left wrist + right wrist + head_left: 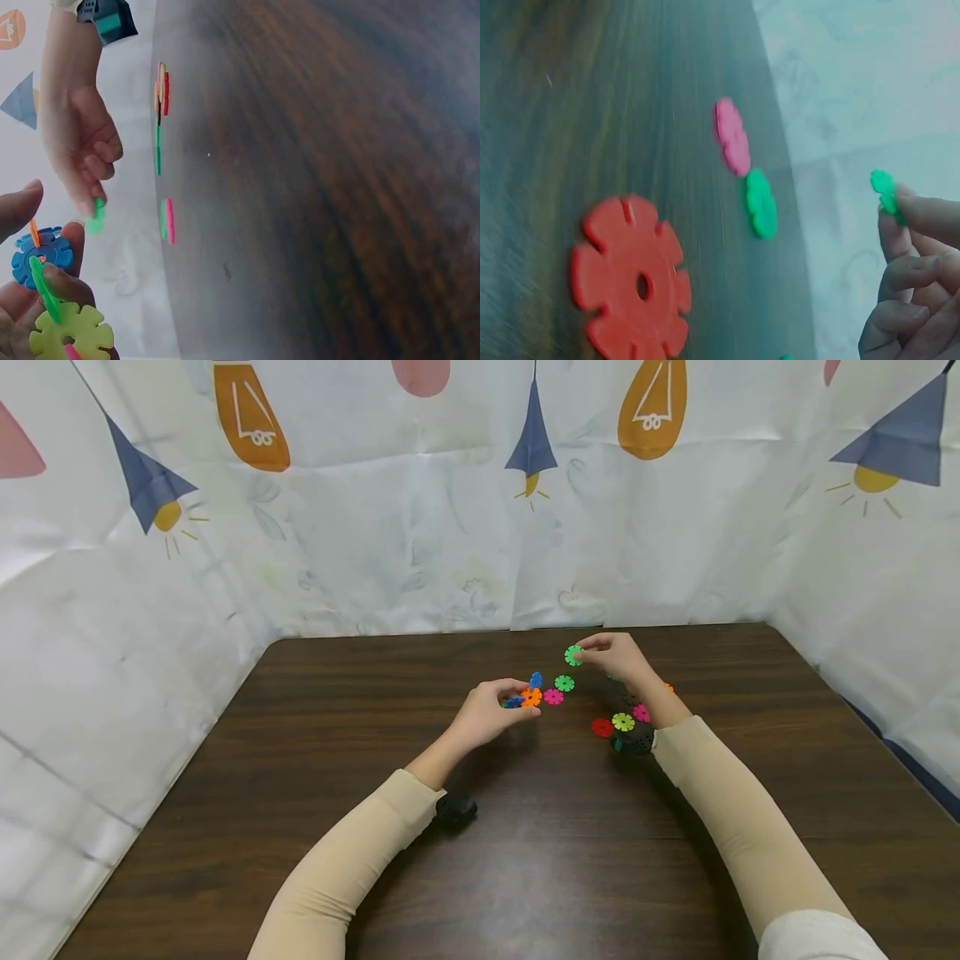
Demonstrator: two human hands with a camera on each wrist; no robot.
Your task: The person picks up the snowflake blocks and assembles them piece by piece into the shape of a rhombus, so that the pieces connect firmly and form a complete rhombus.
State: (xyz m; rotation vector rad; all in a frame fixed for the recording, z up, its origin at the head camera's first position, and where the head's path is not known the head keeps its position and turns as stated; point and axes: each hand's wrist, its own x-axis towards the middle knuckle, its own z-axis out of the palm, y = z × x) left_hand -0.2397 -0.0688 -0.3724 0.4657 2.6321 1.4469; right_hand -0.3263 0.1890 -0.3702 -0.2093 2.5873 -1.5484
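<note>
My left hand (491,710) grips a small cluster of joined snowflake discs. An orange disc (532,697) and a blue disc (536,679) show in the head view; the left wrist view adds a yellow disc (71,334) and a green disc (45,289) slotted in. Above the table, my right hand (617,657) pinches a single green disc (573,655) by its edge between thumb and fingertip. Between the hands, a pink disc (553,697) and another green disc (565,683) lie on the table.
Under the right forearm lie a red disc (602,728), a yellow disc (623,722) and a pink disc (641,713), close together. The brown table (360,693) ends at a white patterned curtain (450,543) behind. Black devices sit at both wrists.
</note>
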